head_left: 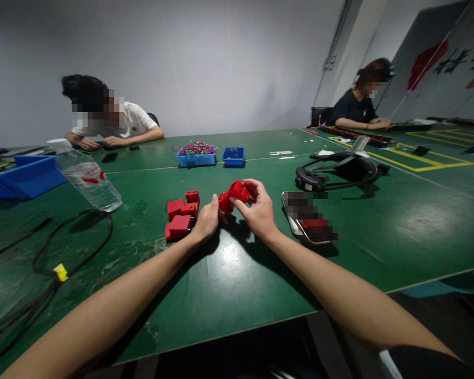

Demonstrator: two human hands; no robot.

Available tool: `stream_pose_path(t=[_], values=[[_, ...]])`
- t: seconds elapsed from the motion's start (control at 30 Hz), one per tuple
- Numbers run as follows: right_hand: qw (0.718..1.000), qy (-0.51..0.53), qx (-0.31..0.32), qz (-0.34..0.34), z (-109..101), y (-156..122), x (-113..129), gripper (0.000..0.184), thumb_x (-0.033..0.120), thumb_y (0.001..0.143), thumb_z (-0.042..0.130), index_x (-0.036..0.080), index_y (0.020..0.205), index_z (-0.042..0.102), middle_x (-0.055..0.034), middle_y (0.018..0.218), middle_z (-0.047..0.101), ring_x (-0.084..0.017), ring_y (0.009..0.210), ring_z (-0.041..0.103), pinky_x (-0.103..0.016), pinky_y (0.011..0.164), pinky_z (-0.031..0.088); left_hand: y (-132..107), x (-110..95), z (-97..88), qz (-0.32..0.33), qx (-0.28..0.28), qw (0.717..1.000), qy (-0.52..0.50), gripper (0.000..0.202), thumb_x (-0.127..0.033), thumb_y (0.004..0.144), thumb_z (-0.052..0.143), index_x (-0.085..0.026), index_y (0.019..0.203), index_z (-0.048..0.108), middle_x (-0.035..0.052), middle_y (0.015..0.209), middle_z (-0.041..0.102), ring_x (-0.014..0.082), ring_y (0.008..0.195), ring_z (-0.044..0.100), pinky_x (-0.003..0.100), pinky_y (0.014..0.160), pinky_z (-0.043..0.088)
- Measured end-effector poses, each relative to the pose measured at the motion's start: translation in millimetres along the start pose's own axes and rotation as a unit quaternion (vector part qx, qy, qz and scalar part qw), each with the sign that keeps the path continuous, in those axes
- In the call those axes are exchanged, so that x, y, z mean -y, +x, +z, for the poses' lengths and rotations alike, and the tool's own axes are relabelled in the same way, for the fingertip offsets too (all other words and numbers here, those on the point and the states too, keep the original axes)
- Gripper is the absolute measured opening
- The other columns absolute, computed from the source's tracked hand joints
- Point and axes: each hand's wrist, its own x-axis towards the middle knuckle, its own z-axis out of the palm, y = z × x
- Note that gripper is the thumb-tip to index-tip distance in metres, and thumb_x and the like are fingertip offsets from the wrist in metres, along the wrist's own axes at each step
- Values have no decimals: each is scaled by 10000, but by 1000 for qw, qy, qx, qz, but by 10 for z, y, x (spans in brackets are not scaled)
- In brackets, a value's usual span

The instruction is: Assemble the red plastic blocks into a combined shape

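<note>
Both my hands meet over the green table (229, 273), gripping a red plastic block (234, 196) between them. My left hand (206, 220) pinches its left end with closed fingers. My right hand (258, 210) wraps round its right side, fingers curled over the top. A small heap of similar red blocks (181, 215) lies on the table just left of my left hand.
A phone (306, 217) lies right of my right hand, a black headset (335, 172) behind it. A water bottle (87, 178) and black cable (63, 247) are at left. Blue bins (196, 156) (234, 156) stand farther back. Two other people sit at the far side.
</note>
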Motion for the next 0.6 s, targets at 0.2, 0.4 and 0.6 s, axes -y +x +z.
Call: stream_pose_path(t=[0.2, 0.4, 0.6], values=[[999, -13, 43, -18, 12, -59, 53, 517, 211, 716, 723, 258, 1196, 536, -50, 1143, 666, -200, 1043, 658, -373, 982, 520, 6, -40, 0, -15, 10, 997, -70, 722, -703, 928, 250, -158, 638, 624, 69, 510, 627, 170, 454, 564, 299, 504, 442], [997, -55, 62, 3, -17, -16, -4, 503, 215, 668, 772, 246, 1124, 560, -57, 1128, 684, -204, 994, 672, -399, 977, 512, 13, -23, 15, -19, -1, 989, -150, 511, -642, 897, 448, -147, 941, 569, 41, 710, 681, 141, 484, 605, 241, 446, 397], [990, -79, 58, 98, -49, 8, -203, 575, 306, 501, 900, 222, 982, 597, -25, 931, 685, -190, 858, 675, -442, 913, 537, 41, 90, 40, 24, -89, 987, -134, 496, -541, 870, 593, -165, 1181, 502, 33, 883, 647, 124, 656, 601, 232, 562, 450]])
